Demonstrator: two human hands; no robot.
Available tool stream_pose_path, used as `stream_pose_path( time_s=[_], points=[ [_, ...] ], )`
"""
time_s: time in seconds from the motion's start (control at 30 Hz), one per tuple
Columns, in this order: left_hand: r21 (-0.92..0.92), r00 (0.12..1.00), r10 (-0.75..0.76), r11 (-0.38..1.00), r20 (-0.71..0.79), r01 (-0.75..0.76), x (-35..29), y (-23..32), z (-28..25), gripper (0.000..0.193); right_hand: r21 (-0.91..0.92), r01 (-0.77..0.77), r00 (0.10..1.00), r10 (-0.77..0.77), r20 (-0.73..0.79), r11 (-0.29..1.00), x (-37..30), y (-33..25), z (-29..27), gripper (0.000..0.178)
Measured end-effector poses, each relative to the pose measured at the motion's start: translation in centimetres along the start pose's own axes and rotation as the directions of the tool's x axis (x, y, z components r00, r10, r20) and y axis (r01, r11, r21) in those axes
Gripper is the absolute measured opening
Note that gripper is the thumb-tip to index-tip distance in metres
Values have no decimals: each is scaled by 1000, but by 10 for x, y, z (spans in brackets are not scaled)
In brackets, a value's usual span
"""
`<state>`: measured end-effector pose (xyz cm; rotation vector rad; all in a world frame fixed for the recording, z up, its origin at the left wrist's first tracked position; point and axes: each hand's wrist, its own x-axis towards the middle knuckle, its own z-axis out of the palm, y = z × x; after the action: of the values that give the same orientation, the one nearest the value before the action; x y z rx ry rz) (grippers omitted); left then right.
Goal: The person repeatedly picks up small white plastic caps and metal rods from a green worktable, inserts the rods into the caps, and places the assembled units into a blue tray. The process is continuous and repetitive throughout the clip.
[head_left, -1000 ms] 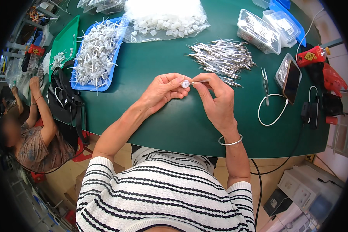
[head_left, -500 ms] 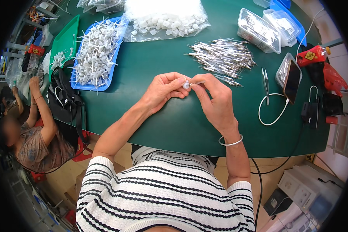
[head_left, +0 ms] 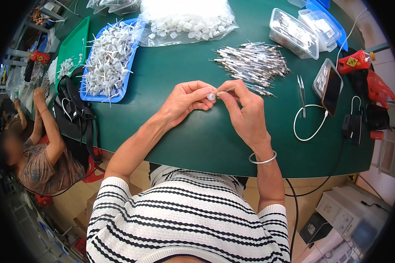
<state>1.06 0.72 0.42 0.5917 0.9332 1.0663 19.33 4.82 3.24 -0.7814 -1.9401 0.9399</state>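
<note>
Over the green table [head_left: 184,149], my left hand [head_left: 182,101] pinches a small white plastic cap [head_left: 211,97] between thumb and forefinger, its other fingers curled. Close beside it, my right hand [head_left: 246,113] has a thin metallic rod [head_left: 218,94] between thumb and fingertips. The rod's near tip is at the cap; whether it touches cannot be made out, and my fingers cover the rest. Beyond my right hand lies a loose pile of thin silver-and-white rods [head_left: 250,63]. A clear bag [head_left: 162,43] holds many matching white caps [head_left: 193,28] at the back.
At left, a blue tray [head_left: 126,90] is heaped with capped rods [head_left: 107,65], beside a green tray [head_left: 77,37]. Tweezers [head_left: 301,96], a white cable [head_left: 296,127], a phone [head_left: 332,94] and clear boxes [head_left: 294,33] lie right. Another person [head_left: 48,162] sits left near a black bag [head_left: 72,105].
My right hand has drawn slightly away from the cap, opening a small gap between the fingertips of both hands. The left hand keeps its place with the cap.
</note>
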Motion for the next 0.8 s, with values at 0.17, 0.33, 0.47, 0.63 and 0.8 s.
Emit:
stream_pose_path(
  time_s=[0.17,0.33,0.47,0.63,0.8],
  points=[
    [10,1000,-25,1000,-14,25,0,1,0,17,33,-18,1000,18,19,999,0,0,-2,7],
    [15,999,-29,999,-19,30,0,2,1,16,36,-41,997,39,60,999,1,-1,-6,6],
    [26,999,-36,999,-19,36,0,2,1,16,41,-56,996,52,75,998,2,-2,-8,6],
    [41,999,-44,998,-24,45,-1,4,3,15,53,-90,992,85,94,995,2,-4,-10,6],
    [50,998,-51,997,-28,53,-1,5,3,14,59,-105,989,98,113,993,2,-4,-12,6]
  ],
)
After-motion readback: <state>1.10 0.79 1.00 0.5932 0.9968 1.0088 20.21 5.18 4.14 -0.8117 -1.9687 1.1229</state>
